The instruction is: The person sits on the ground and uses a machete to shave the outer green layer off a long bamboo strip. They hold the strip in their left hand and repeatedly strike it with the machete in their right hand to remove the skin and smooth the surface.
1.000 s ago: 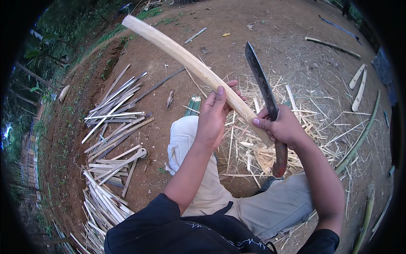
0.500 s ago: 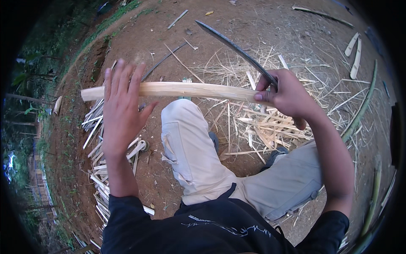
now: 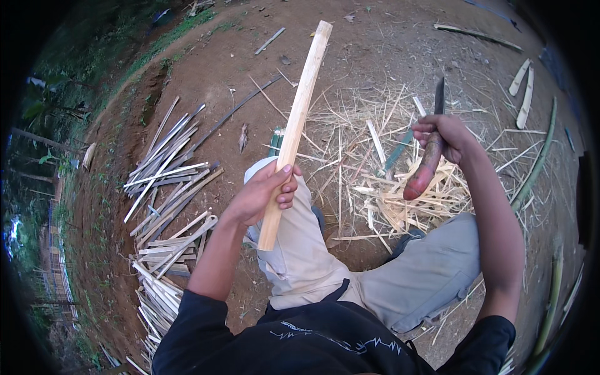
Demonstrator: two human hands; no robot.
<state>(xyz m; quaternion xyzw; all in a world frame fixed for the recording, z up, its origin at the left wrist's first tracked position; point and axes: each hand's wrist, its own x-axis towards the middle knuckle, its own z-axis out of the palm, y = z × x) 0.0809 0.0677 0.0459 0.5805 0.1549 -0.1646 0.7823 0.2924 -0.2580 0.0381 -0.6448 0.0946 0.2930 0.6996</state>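
Observation:
My left hand is closed around the lower part of a long pale bamboo slat. The slat is tilted, its far end up and to the right, its near end over my left thigh. In my right hand is a machete, gripped by its brown, red-ended handle. Its dark blade points away from me and looks foreshortened. The machete is apart from the slat, above a heap of pale shavings on the ground.
Piles of cut slats lie along my left side. My bent legs are below my hands. A long green pole lies at the right, with two short pale pieces beyond it. A green strip rests among the shavings.
The slat has swung from lying crosswise to pointing away from me and is now in my left hand, which was spread open over it. My right hand has let go of its end, and the machete has turned.

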